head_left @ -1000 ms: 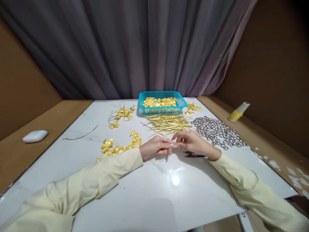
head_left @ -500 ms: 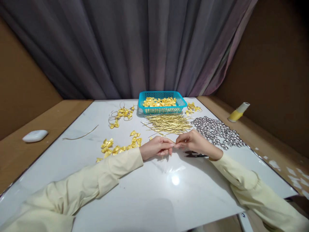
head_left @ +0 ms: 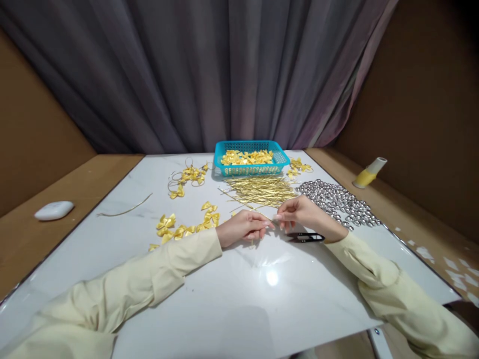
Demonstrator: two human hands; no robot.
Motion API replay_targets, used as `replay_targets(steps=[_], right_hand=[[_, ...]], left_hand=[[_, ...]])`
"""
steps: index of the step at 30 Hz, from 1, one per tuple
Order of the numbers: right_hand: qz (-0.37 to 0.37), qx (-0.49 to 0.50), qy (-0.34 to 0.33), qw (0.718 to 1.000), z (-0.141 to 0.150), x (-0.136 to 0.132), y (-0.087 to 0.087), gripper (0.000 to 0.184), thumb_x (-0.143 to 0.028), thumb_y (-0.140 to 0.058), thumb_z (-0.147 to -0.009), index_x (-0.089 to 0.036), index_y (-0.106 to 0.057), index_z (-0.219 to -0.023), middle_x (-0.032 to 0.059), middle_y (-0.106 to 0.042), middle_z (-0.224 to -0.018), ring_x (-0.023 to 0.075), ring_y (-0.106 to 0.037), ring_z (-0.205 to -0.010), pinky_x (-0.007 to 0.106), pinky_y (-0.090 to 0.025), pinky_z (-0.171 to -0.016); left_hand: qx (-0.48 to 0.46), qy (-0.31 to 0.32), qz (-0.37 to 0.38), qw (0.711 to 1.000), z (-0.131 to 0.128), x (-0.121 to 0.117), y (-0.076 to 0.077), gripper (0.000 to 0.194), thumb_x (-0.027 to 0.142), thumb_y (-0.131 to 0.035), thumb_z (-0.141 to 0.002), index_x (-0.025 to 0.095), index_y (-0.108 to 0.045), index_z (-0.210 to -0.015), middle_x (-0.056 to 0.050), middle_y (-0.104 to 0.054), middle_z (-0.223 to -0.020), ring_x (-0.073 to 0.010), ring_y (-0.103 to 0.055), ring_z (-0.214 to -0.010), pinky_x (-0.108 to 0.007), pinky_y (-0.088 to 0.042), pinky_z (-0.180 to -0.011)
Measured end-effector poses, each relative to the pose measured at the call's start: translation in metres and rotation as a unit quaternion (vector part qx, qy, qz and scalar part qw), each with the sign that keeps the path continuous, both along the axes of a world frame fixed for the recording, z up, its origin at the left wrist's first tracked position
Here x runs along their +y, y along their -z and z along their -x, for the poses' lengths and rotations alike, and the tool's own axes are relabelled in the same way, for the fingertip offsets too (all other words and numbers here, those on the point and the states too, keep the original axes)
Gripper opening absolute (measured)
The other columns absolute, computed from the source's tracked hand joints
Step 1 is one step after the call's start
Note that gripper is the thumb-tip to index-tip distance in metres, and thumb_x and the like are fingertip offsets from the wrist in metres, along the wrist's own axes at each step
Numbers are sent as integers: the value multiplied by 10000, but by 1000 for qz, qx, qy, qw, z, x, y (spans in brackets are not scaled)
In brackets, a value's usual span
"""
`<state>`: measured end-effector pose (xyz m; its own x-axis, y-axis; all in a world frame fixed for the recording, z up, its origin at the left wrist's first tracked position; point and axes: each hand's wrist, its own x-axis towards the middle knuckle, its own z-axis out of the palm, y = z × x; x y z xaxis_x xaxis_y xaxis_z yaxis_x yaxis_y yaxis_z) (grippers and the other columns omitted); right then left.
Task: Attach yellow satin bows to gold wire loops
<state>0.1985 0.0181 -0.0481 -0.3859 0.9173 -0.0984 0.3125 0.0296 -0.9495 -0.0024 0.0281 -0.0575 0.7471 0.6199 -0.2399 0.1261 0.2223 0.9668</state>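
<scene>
Fingertips nearly meeting, my two hands are over the middle of the table. My left hand (head_left: 243, 229) is closed in a pinch on a thin gold cord (head_left: 267, 217). Just to its right, my right hand (head_left: 304, 215) pinches at the cord's end; the exact contact is too small to make out. Black thread snips (head_left: 306, 238) lie below my right hand. Several yellow ribbon bows (head_left: 180, 232) are spread left of my left hand. Beyond both hands lies a pile of gold cords (head_left: 260, 191). Silver oval beads or rings (head_left: 335, 200) are heaped to the right.
A blue basket (head_left: 251, 171) of yellow bows stands at the back. Bows with looped cords (head_left: 192, 174) lie left of it, more bows (head_left: 298, 166) right. A single cord (head_left: 125, 212), a white case (head_left: 54, 210) and a yellow-wrapped cone (head_left: 369, 174) are at the sides.
My right hand has moved slightly right and up, widening the gap between the fingertips and uncovering more of the thread snips. My left hand has stayed almost still.
</scene>
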Motion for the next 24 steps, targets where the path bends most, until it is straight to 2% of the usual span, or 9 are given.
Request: replay_targets(steps=[7,13,17,21,24], right_hand=[[26,18,35,999,-3,1,-3,351,-448,-696,-609,-116,-585,-596,8,-589,-496,79,-510,-386,202,-371,-403],[41,14,33,999,-3,-2,-10,351,-449,-681,-627,-126,-547,-594,-20,-547,-472,70,-486,-390,195,-347,-399],[42,11,15,999,-4,-3,-9,339,-443,-654,-663,-127,-547,-603,-14,-549,-501,71,-491,-411,196,-351,-406],[47,18,-36,998,-2,-2,-3,302,-420,-637,-686,-126,-570,-671,-7,-565,-543,80,-517,-433,191,-359,-392],[61,27,-63,996,2,-2,2,294,-418,-626,-698,-133,-557,-689,-6,-570,-546,88,-528,-430,184,-350,-366]], left_hand=[[3,-4,-2,1000,0,0,-1,270,297,-570,-765,72,-623,-903,18,-517,-562,-19,-286,-385,-200,-140,-395],[-4,-1,2,1000,1,1,0,280,304,-579,-758,67,-623,-900,27,-504,-543,-16,-282,-380,-202,-141,-396],[15,0,-9,1000,-1,-1,-2,285,318,-567,-767,73,-616,-904,9,-537,-569,-21,-317,-373,-192,-157,-375],[15,7,-32,999,-5,-4,-6,341,412,-524,-794,91,-602,-880,-61,-606,-732,-53,-443,-455,-185,-226,-371],[12,16,-49,999,-4,-5,-5,358,444,-537,-782,94,-596,-829,-47,-589,-703,-48,-431,-458,-180,-251,-385]])
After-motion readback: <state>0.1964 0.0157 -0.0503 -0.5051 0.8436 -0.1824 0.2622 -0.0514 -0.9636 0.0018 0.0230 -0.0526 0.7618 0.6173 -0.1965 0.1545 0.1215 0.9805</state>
